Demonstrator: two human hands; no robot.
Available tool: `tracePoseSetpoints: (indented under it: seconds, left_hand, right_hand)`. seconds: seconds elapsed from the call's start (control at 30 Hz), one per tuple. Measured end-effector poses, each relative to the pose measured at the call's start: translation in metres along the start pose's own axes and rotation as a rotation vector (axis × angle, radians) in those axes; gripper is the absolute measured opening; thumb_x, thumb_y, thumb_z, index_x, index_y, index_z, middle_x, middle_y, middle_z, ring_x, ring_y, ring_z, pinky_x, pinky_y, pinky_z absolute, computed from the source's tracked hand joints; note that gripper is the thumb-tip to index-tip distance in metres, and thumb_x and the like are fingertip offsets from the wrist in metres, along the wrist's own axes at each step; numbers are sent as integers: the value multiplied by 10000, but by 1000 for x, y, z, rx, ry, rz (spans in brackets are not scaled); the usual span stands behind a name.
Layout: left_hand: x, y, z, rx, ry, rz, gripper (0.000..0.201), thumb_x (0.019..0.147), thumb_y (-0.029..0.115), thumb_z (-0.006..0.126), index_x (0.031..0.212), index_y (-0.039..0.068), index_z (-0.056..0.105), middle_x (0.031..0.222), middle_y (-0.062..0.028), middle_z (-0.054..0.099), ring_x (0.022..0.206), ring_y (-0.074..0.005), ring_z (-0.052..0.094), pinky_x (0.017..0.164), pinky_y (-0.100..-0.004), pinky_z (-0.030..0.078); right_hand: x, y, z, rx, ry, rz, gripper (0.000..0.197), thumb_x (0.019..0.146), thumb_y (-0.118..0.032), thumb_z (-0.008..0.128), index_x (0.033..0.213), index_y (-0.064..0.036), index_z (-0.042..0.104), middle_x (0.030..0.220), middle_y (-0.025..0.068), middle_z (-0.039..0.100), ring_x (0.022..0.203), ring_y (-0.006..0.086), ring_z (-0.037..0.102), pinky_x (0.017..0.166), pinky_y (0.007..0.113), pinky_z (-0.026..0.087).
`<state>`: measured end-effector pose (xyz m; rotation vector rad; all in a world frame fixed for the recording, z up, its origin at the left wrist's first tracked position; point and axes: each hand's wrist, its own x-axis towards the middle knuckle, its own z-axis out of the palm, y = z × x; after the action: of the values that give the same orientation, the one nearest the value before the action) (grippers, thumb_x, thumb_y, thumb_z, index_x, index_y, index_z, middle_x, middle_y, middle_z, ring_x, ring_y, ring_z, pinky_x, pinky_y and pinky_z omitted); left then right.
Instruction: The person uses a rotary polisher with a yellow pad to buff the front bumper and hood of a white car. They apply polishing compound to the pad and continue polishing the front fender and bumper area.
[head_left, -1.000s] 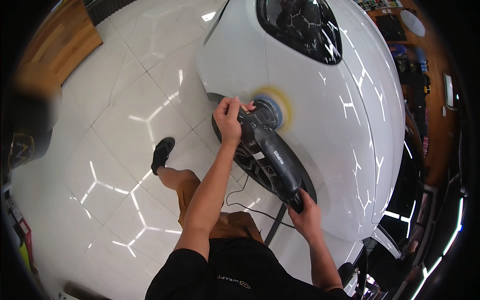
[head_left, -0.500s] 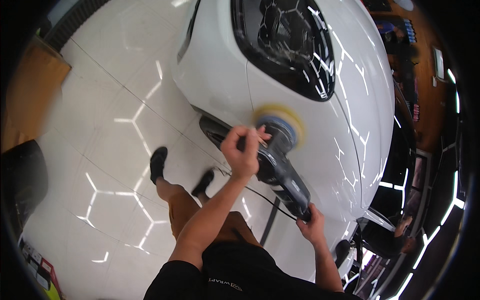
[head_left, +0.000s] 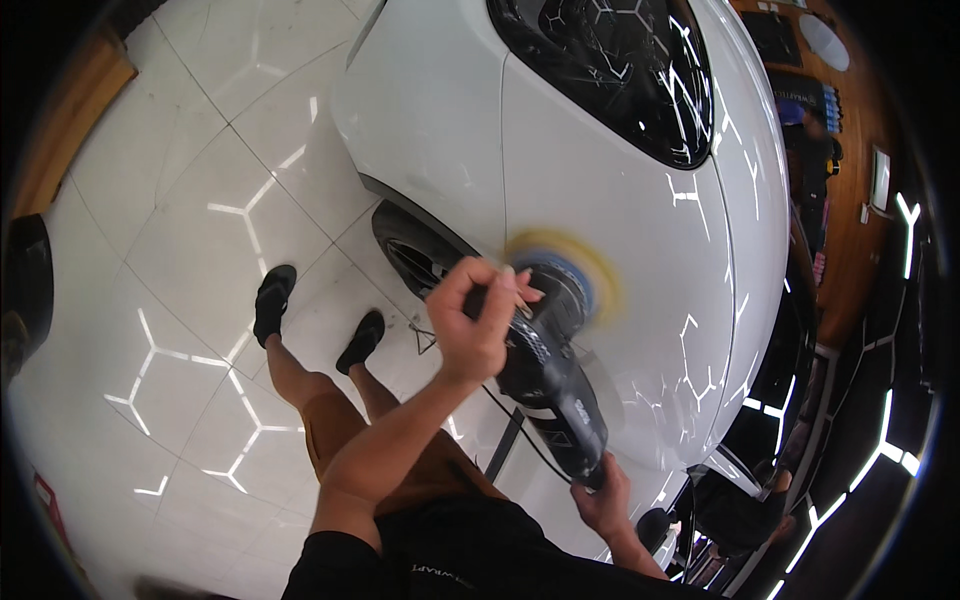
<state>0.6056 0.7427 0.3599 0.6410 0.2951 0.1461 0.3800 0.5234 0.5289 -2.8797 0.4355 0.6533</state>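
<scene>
My left hand [head_left: 468, 330] is wrapped round the front handle of a black electric polisher [head_left: 555, 395], close behind its head. At the machine's rear end, my right hand [head_left: 607, 505] grips the body. The round yellow foam pad [head_left: 607, 272] with its blue backing is blurred by motion and lies against the white car's front fender [head_left: 630, 225]. Beyond the pad is the dark headlight [head_left: 620, 70]. A black power cord [head_left: 525, 432] runs from the polisher's rear along its left side.
The front wheel [head_left: 410, 250] sits left of the polisher, near my feet [head_left: 362, 340]. Glossy light tiles [head_left: 180, 300] reflect the hexagonal lamps. Another person [head_left: 740, 510] is beyond the car at lower right. A wooden block [head_left: 85, 110] stands at far left.
The polisher has moved along the fender, farther from the headlight, with both hands still on it. The view has shifted, and my feet appear farther left.
</scene>
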Motion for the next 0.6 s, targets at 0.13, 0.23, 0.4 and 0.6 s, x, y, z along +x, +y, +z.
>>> tracePoseSetpoints:
  seconds: [0.13,0.23,0.4,0.6]
  left_hand:
    - [25,4,-22,-8,17,3,199,1056,95,544,887,-3,585,720,-85,633,747,-217,711,962,-484,584]
    - [32,4,-25,-80,18,22,207,1052,88,587,857,17,583,735,-53,649,752,-189,732,951,-460,582]
    - [28,6,-19,-50,-2,18,207,1051,89,587,857,16,581,731,-56,647,759,-193,734,955,-464,582]
    - [34,5,-26,-75,33,31,213,1052,93,584,853,16,581,718,-56,637,754,-205,736,953,-477,585]
  right_hand:
    - [19,-25,9,10,-28,-40,588,747,-108,785,1296,-22,590,974,195,717,871,411,699,804,479,545]
    - [29,-30,7,-13,-23,-29,592,752,-110,782,1303,-24,584,991,194,718,891,412,696,819,481,537]
    - [27,-27,-4,3,-84,-7,595,750,-103,781,1304,-22,579,1014,199,715,903,412,693,817,485,534]
    - [37,-40,-17,6,-152,3,628,756,-130,796,1326,-25,555,977,195,724,859,413,703,801,487,551]
